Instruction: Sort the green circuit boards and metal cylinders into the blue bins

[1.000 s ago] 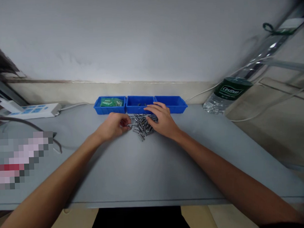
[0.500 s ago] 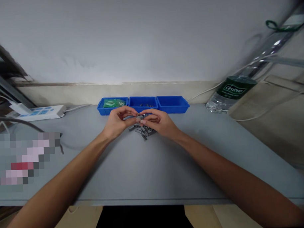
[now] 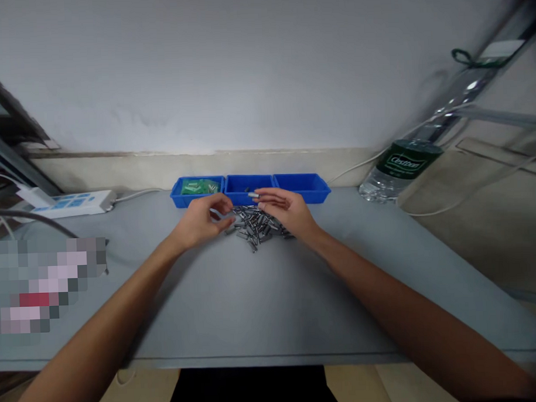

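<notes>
A pile of small metal cylindrical parts lies on the grey table between my hands. My left hand is at the pile's left edge, thumb and fingers apart, with nothing visible between them. My right hand is above the pile's right side and pinches a small metal cylinder at its fingertips. Just behind is the blue three-section tray. Its left section holds a green bag of small parts. The middle section is partly hidden by the right hand's fingertips and the cylinder.
On the left, a white power strip with a plug and cables sits at the table's back. A large clear bottle with a green label stands at the back right. A blurred-out object is at the left. Behind is a wall.
My hands have moved apart. The left has gone slightly left and opened; the right holds the metal cylinder by the middle tray section. More of the pile shows, and the view has shifted slightly.
</notes>
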Available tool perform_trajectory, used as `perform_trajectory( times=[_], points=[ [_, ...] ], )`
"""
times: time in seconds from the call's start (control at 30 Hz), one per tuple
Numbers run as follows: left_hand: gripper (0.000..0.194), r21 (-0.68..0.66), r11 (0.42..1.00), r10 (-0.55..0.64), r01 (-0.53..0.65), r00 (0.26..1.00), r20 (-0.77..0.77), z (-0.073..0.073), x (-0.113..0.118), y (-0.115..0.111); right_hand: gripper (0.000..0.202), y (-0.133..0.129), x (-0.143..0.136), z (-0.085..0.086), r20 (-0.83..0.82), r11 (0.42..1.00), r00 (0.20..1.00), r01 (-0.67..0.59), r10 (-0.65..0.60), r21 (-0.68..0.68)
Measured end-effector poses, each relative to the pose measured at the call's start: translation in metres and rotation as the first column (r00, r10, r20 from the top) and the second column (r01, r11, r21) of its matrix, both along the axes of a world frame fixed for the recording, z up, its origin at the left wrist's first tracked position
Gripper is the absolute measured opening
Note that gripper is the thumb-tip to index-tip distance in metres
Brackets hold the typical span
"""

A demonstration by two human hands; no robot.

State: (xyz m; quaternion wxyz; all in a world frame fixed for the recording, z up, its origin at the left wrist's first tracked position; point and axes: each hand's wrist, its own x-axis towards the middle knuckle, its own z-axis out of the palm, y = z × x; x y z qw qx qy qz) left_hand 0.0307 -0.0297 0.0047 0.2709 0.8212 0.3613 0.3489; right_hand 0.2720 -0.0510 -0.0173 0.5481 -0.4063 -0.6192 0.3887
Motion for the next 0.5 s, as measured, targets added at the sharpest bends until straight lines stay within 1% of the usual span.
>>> perform_trajectory(
  times=[0.03,0.1,0.17,0.27,0.4,0.5],
  points=[
    [0.022,0.008,1.0,-0.011,0.012,0.997,-0.079,-0.002,-0.003,0.002,0.038,0.003,0.002,-0.001,0.0,1.0,1.0,0.027,-0.027,0.006],
    [0.021,0.011,0.999,-0.039,0.042,0.978,-0.204,-0.007,-0.006,0.004,0.047,0.006,0.006,-0.003,0.005,0.998,0.998,0.055,-0.055,-0.027],
    [0.019,0.011,0.998,-0.061,0.067,0.958,-0.28,-0.012,-0.006,0.004,0.052,0.008,0.008,-0.004,0.015,0.994,0.998,0.067,-0.066,-0.083],
    [0.018,0.008,0.997,-0.074,0.082,0.941,-0.331,-0.014,-0.003,0.001,0.05,0.006,0.009,-0.005,0.022,0.991,0.997,0.077,-0.075,-0.113],
    [0.031,0.008,0.996,-0.079,0.088,0.929,-0.36,-0.009,-0.003,-0.001,0.041,0.002,0.006,-0.004,0.031,0.992,0.996,0.087,-0.084,-0.092],
    [0.033,0.034,0.996,-0.062,0.081,0.919,-0.39,-0.005,-0.007,0.0,0.036,0.001,0.005,-0.003,0.03,0.993,0.998,0.055,-0.052,-0.1]
  ],
)
